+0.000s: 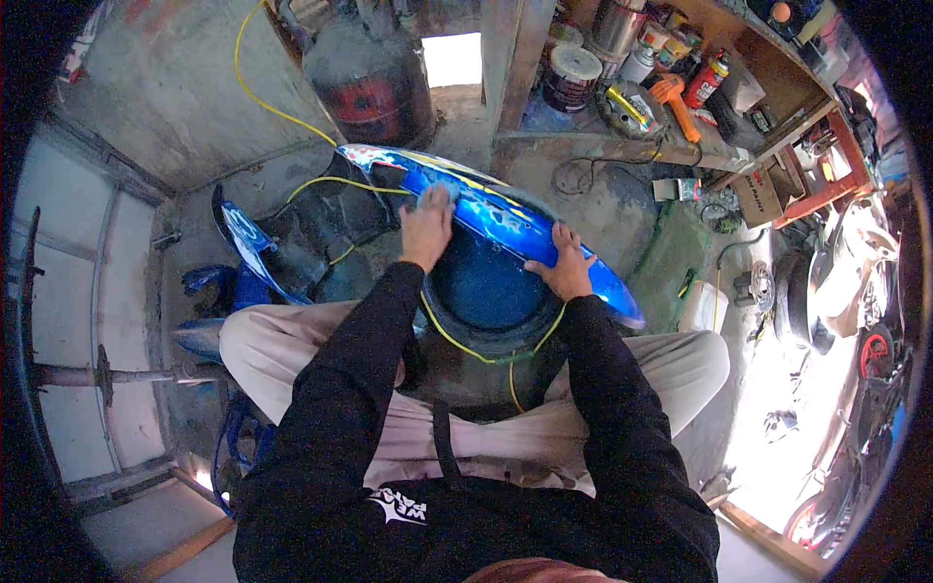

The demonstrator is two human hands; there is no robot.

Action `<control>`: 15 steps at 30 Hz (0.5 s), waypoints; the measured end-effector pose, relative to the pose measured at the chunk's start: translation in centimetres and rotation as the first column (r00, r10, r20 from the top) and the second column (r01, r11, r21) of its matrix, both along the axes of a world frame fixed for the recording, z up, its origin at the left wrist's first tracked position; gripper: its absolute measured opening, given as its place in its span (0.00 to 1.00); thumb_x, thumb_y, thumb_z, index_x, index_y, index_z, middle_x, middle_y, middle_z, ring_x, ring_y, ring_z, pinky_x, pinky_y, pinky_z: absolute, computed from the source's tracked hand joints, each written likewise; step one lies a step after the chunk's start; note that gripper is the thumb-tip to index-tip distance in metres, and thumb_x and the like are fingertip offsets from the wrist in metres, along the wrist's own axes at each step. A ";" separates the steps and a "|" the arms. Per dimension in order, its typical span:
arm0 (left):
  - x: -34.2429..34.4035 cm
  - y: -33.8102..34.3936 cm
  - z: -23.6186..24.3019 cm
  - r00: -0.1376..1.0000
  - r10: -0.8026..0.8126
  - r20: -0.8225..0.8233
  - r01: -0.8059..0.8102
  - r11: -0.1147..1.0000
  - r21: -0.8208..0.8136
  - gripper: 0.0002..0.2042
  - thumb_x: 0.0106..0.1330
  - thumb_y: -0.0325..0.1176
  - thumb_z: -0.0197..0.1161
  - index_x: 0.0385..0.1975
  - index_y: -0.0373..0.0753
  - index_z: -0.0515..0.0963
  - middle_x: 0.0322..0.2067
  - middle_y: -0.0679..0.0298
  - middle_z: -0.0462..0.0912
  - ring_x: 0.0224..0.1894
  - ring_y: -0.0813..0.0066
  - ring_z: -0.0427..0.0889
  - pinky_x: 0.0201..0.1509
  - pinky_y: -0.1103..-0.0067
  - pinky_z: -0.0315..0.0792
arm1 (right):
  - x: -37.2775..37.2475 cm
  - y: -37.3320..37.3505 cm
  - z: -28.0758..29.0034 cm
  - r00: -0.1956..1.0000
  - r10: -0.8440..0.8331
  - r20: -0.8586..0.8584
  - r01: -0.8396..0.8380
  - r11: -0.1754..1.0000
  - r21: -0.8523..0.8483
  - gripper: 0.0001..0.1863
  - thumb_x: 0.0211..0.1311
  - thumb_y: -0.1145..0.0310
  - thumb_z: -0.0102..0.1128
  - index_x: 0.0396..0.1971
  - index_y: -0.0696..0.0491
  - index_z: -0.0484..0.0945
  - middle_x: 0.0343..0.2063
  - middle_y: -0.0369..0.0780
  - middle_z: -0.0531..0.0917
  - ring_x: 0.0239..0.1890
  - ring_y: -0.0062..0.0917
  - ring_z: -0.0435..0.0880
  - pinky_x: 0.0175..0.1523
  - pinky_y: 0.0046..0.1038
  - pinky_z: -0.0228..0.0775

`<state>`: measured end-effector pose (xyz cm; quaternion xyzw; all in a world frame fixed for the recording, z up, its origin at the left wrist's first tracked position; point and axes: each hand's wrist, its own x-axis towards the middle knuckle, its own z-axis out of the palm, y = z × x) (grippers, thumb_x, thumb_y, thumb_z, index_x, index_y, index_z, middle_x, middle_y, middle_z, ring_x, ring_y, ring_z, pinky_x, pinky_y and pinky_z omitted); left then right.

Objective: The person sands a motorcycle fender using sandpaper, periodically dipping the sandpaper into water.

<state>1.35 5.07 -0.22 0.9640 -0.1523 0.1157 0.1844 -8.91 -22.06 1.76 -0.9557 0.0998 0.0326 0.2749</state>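
A long, curved, glossy blue body panel [486, 209], like a motorcycle fairing, lies tilted across a round dark tub [491, 282] between my knees. It has yellow and white markings and pale, worn patches. My left hand [428, 231] presses its closed fingers on the panel's left half; a small grey-blue piece seems to show under the fingertips, too small to name. My right hand [567, 264] grips the panel toward its right end, thumb on the near edge and fingers over the top. The tub's inside looks blue, and I cannot tell what is in it.
A yellow hose [243, 58] runs from the wall past the tub. Other blue panels [248, 238] lie at left. A rusty tank [369, 92] stands ahead. The wooden shelf [622, 146] at upper right holds cans and an orange heat gun [673, 102]. Wheels [802, 301] stand at right.
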 end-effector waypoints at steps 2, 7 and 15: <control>0.1 0.2 0.4 0.978 -0.188 -0.092 0.200 0.968 0.150 0.21 0.78 0.43 0.54 0.64 0.41 0.76 0.66 0.53 0.78 0.62 0.58 0.81 0.63 0.50 0.65 | 0.0 0.1 -0.1 1.000 -0.003 -0.028 0.003 1.000 0.012 0.61 0.47 0.48 0.83 0.78 0.52 0.58 0.78 0.42 0.61 0.80 0.44 0.56 0.71 0.82 0.39; -0.6 0.7 0.5 0.822 -0.568 0.044 0.550 0.811 0.202 0.18 0.77 0.41 0.56 0.62 0.46 0.78 0.65 0.63 0.81 0.64 0.66 0.80 0.66 0.51 0.61 | 0.0 -0.1 -0.5 1.000 0.002 0.004 -0.002 0.999 -0.033 0.60 0.47 0.48 0.83 0.78 0.51 0.60 0.77 0.44 0.63 0.79 0.44 0.59 0.71 0.79 0.43; 4.2 5.6 0.5 0.959 -0.241 0.152 0.238 0.970 0.040 0.18 0.79 0.42 0.53 0.64 0.50 0.79 0.66 0.65 0.80 0.70 0.70 0.76 0.67 0.52 0.61 | -0.1 -0.1 -0.2 1.000 0.007 0.005 -0.007 1.000 0.013 0.59 0.48 0.49 0.83 0.78 0.52 0.59 0.78 0.43 0.62 0.79 0.45 0.58 0.71 0.81 0.41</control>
